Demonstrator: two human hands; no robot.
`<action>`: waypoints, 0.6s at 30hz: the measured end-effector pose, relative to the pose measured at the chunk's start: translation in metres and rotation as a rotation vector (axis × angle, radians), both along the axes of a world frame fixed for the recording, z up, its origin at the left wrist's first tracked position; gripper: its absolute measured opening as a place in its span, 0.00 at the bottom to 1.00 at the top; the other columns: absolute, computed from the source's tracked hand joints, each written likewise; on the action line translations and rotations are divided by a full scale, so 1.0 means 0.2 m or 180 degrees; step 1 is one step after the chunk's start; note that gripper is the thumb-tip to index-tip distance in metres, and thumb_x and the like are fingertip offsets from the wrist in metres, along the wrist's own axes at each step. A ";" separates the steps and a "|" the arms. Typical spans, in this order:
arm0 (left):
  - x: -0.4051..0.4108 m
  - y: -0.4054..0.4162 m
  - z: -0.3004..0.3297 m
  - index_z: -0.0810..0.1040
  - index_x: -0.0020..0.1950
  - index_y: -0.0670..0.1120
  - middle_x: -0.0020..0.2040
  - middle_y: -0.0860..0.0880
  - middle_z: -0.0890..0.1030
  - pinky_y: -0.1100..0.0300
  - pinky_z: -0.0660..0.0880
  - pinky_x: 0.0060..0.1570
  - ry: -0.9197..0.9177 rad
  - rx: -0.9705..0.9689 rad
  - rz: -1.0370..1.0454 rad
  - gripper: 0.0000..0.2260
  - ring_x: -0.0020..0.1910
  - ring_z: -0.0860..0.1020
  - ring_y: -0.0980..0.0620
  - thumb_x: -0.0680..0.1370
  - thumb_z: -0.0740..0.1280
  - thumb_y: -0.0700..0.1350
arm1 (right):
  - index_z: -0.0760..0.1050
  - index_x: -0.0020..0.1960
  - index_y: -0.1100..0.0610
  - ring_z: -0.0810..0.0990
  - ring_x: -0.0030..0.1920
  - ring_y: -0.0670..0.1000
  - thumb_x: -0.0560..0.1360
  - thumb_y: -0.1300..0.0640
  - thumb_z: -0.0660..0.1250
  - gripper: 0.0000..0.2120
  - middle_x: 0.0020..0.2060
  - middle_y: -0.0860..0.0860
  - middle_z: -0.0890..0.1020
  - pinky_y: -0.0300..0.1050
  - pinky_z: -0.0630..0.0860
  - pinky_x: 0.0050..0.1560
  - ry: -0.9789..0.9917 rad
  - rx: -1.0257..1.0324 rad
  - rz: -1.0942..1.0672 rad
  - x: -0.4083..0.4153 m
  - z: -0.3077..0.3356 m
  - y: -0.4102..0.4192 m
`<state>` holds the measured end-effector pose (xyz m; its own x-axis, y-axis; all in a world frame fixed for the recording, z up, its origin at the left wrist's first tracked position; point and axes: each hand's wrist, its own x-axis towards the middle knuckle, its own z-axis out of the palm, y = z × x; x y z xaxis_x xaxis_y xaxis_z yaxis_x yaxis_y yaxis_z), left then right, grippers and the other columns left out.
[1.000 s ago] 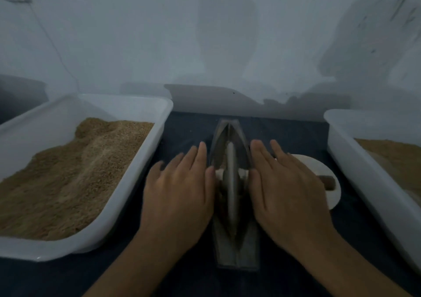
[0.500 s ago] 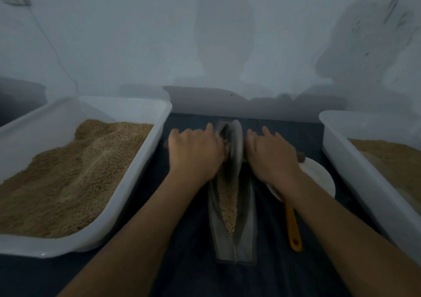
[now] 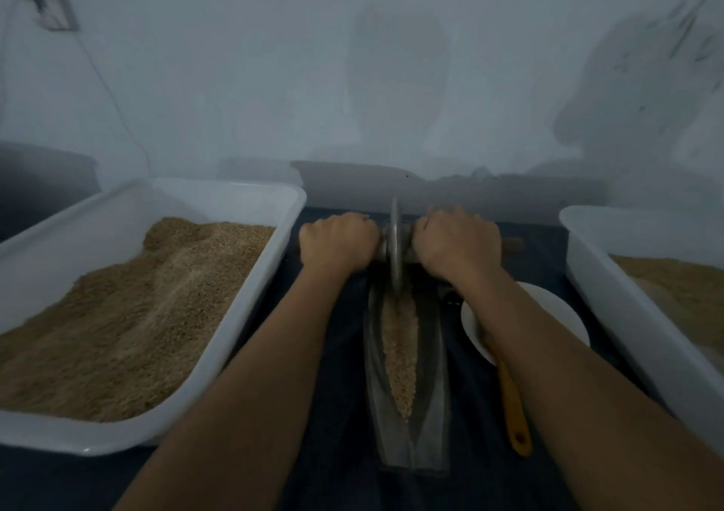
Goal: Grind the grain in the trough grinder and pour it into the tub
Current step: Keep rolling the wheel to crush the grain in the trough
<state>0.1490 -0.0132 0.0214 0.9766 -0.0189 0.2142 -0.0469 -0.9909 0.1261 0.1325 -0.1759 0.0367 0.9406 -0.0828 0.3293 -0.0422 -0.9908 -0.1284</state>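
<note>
A white tub (image 3: 250, 275) of grain flanks the trough grinder (image 3: 407, 385) on the worktop. Grinding is under way: left hand (image 3: 337, 242) and right hand (image 3: 456, 242), fingers curled round the axle, hold the wheel (image 3: 395, 244) at the far end; next, roll back over the grain (image 3: 399, 346).

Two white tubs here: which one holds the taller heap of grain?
The left tub: its grain piles high toward the far end, while the right tub shows a lower, flatter layer, partly out of frame.
</note>
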 end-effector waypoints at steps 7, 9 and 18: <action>-0.66 0.12 -0.12 0.80 0.61 0.46 0.50 0.47 0.84 0.51 0.72 0.45 -0.0730 -0.0072 -0.0569 0.21 0.42 0.80 0.45 0.84 0.49 0.49 | 0.67 0.77 0.58 0.70 0.75 0.56 0.84 0.45 0.41 0.31 0.73 0.54 0.74 0.56 0.68 0.74 -0.0275 -0.0038 0.0721 -0.60 -0.16 -0.04; -0.68 0.12 -0.14 0.81 0.60 0.43 0.57 0.46 0.85 0.47 0.74 0.54 -0.0904 -0.0018 -0.0637 0.23 0.47 0.82 0.44 0.84 0.49 0.49 | 0.69 0.76 0.58 0.74 0.72 0.55 0.85 0.45 0.43 0.29 0.71 0.54 0.76 0.54 0.69 0.72 -0.0472 -0.0012 0.0730 -0.64 -0.18 -0.07; -0.03 -0.03 0.02 0.75 0.46 0.50 0.49 0.47 0.83 0.51 0.64 0.43 -0.0301 0.0206 -0.0007 0.12 0.43 0.77 0.43 0.82 0.55 0.50 | 0.74 0.39 0.54 0.72 0.39 0.56 0.84 0.46 0.49 0.22 0.47 0.56 0.83 0.50 0.65 0.43 0.0095 0.0073 -0.0038 0.02 -0.03 -0.03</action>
